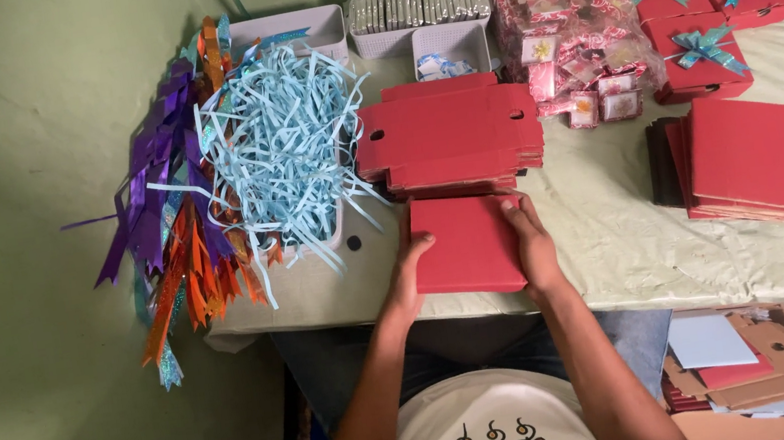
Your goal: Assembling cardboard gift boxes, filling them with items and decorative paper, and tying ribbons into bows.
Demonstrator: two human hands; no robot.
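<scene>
Green walls close in on a bench [639,258] under a pale cloth, and at its far left we see purple and orange ribbons [176,228] beside a heap of pale blue paper shreds [280,139]; next comes a stack of flat red box blanks [451,131]. Just in front of it, at the near edge, lies a red box [466,244] between our hands, its long axis running away from us; the left hand [406,274] and right hand [532,250] are equally near, fingers clamped on its two sides; further right sit wrapped packets [575,35], bowed red boxes [704,18] and flat red lids [762,156].
</scene>
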